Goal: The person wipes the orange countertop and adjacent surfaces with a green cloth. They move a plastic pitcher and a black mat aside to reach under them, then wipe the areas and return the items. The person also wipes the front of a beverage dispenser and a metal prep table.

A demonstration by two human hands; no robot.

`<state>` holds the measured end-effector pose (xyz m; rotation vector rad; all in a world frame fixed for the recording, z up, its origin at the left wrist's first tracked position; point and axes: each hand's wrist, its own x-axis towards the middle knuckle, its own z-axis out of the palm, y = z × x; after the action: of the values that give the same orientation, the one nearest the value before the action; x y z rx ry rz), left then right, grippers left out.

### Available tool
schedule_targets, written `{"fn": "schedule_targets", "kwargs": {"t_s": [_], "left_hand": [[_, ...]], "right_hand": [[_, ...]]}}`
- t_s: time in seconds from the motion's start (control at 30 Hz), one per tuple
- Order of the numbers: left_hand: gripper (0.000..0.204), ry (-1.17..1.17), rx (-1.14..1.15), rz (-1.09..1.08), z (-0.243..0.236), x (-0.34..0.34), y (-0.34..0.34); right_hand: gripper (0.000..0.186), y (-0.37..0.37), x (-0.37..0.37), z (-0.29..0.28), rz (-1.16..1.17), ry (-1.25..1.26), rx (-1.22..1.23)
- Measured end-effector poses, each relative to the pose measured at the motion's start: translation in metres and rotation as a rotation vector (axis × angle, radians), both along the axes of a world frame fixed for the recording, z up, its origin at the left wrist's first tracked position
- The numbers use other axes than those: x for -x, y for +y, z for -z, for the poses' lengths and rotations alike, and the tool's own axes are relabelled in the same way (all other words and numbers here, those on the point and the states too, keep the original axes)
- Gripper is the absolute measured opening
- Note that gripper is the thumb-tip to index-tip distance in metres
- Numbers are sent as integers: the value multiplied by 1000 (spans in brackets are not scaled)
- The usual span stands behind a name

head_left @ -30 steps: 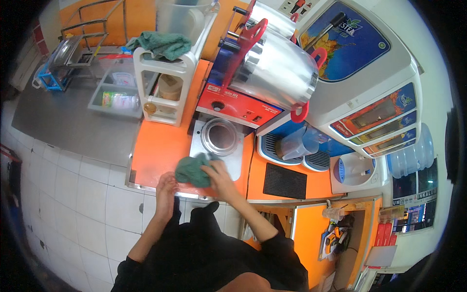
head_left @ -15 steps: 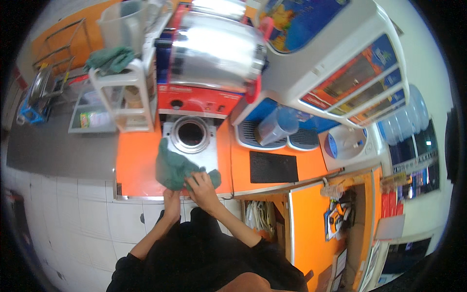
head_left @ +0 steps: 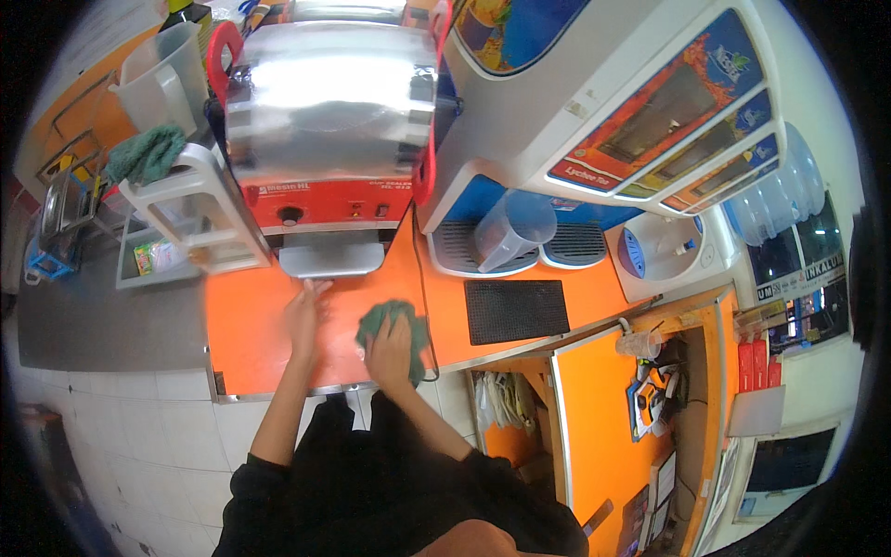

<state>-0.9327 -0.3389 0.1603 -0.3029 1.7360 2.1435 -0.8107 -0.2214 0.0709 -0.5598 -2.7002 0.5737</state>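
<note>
A red cup sealing machine (head_left: pixel 334 200) with a roll of clear film (head_left: pixel 329 97) stands in front of me. Its silvery sliding tray (head_left: pixel 332 258) sits pushed in under the red front panel. My left hand (head_left: pixel 303 320) reaches to the tray's front, its fingers closed round the short handle. On the orange counter (head_left: pixel 251 320), to the right of that arm, lies a bunched green cloth (head_left: pixel 416 336). My right hand (head_left: pixel 390 353) presses down on this cloth, gripping it near the counter's front edge.
Right of the machine stands a drink dispenser (head_left: pixel 566 102) with a clear plastic jug (head_left: pixel 520 227) on its drip tray. A black rubber mat (head_left: pixel 516 312) lies before it. At left are a white rack (head_left: pixel 200 204) with another green cloth (head_left: pixel 147 154) and a grey bin (head_left: pixel 158 260).
The sealer's tray with its round ring has slid back under the machine. My left hand moved forward from the counter edge to its handle. The cloth left the tray and now lies on the counter.
</note>
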Motion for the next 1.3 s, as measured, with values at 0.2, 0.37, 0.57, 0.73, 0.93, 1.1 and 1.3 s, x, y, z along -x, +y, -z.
{"fn": "schedule_targets", "kwargs": {"t_s": [0.2,0.37,0.57,0.73,0.93,1.1,1.3], "left_hand": [[36,-19,-8,-12,-1,-2,-19],[35,-92,-132,-55,36,-32,-73],[35,-167,-147,-87,48,-63,-104],[36,-101,-125,-77,27,-66,-127],[36,-195,-124,-196,37,-83,-172],[38,-233,-10,-292,13,-99,-209],[40,-184,-40,-381,-9,-86,-206]], "right_hand": [[54,65,94,13,-6,78,-101],[53,31,34,17,-205,72,28],[54,59,53,9,-184,23,-184],[52,89,76,19,-207,24,69],[52,10,-29,-7,-372,-178,233],[52,53,11,-17,-28,-19,56],[48,-142,32,34,-544,-63,416]]}}
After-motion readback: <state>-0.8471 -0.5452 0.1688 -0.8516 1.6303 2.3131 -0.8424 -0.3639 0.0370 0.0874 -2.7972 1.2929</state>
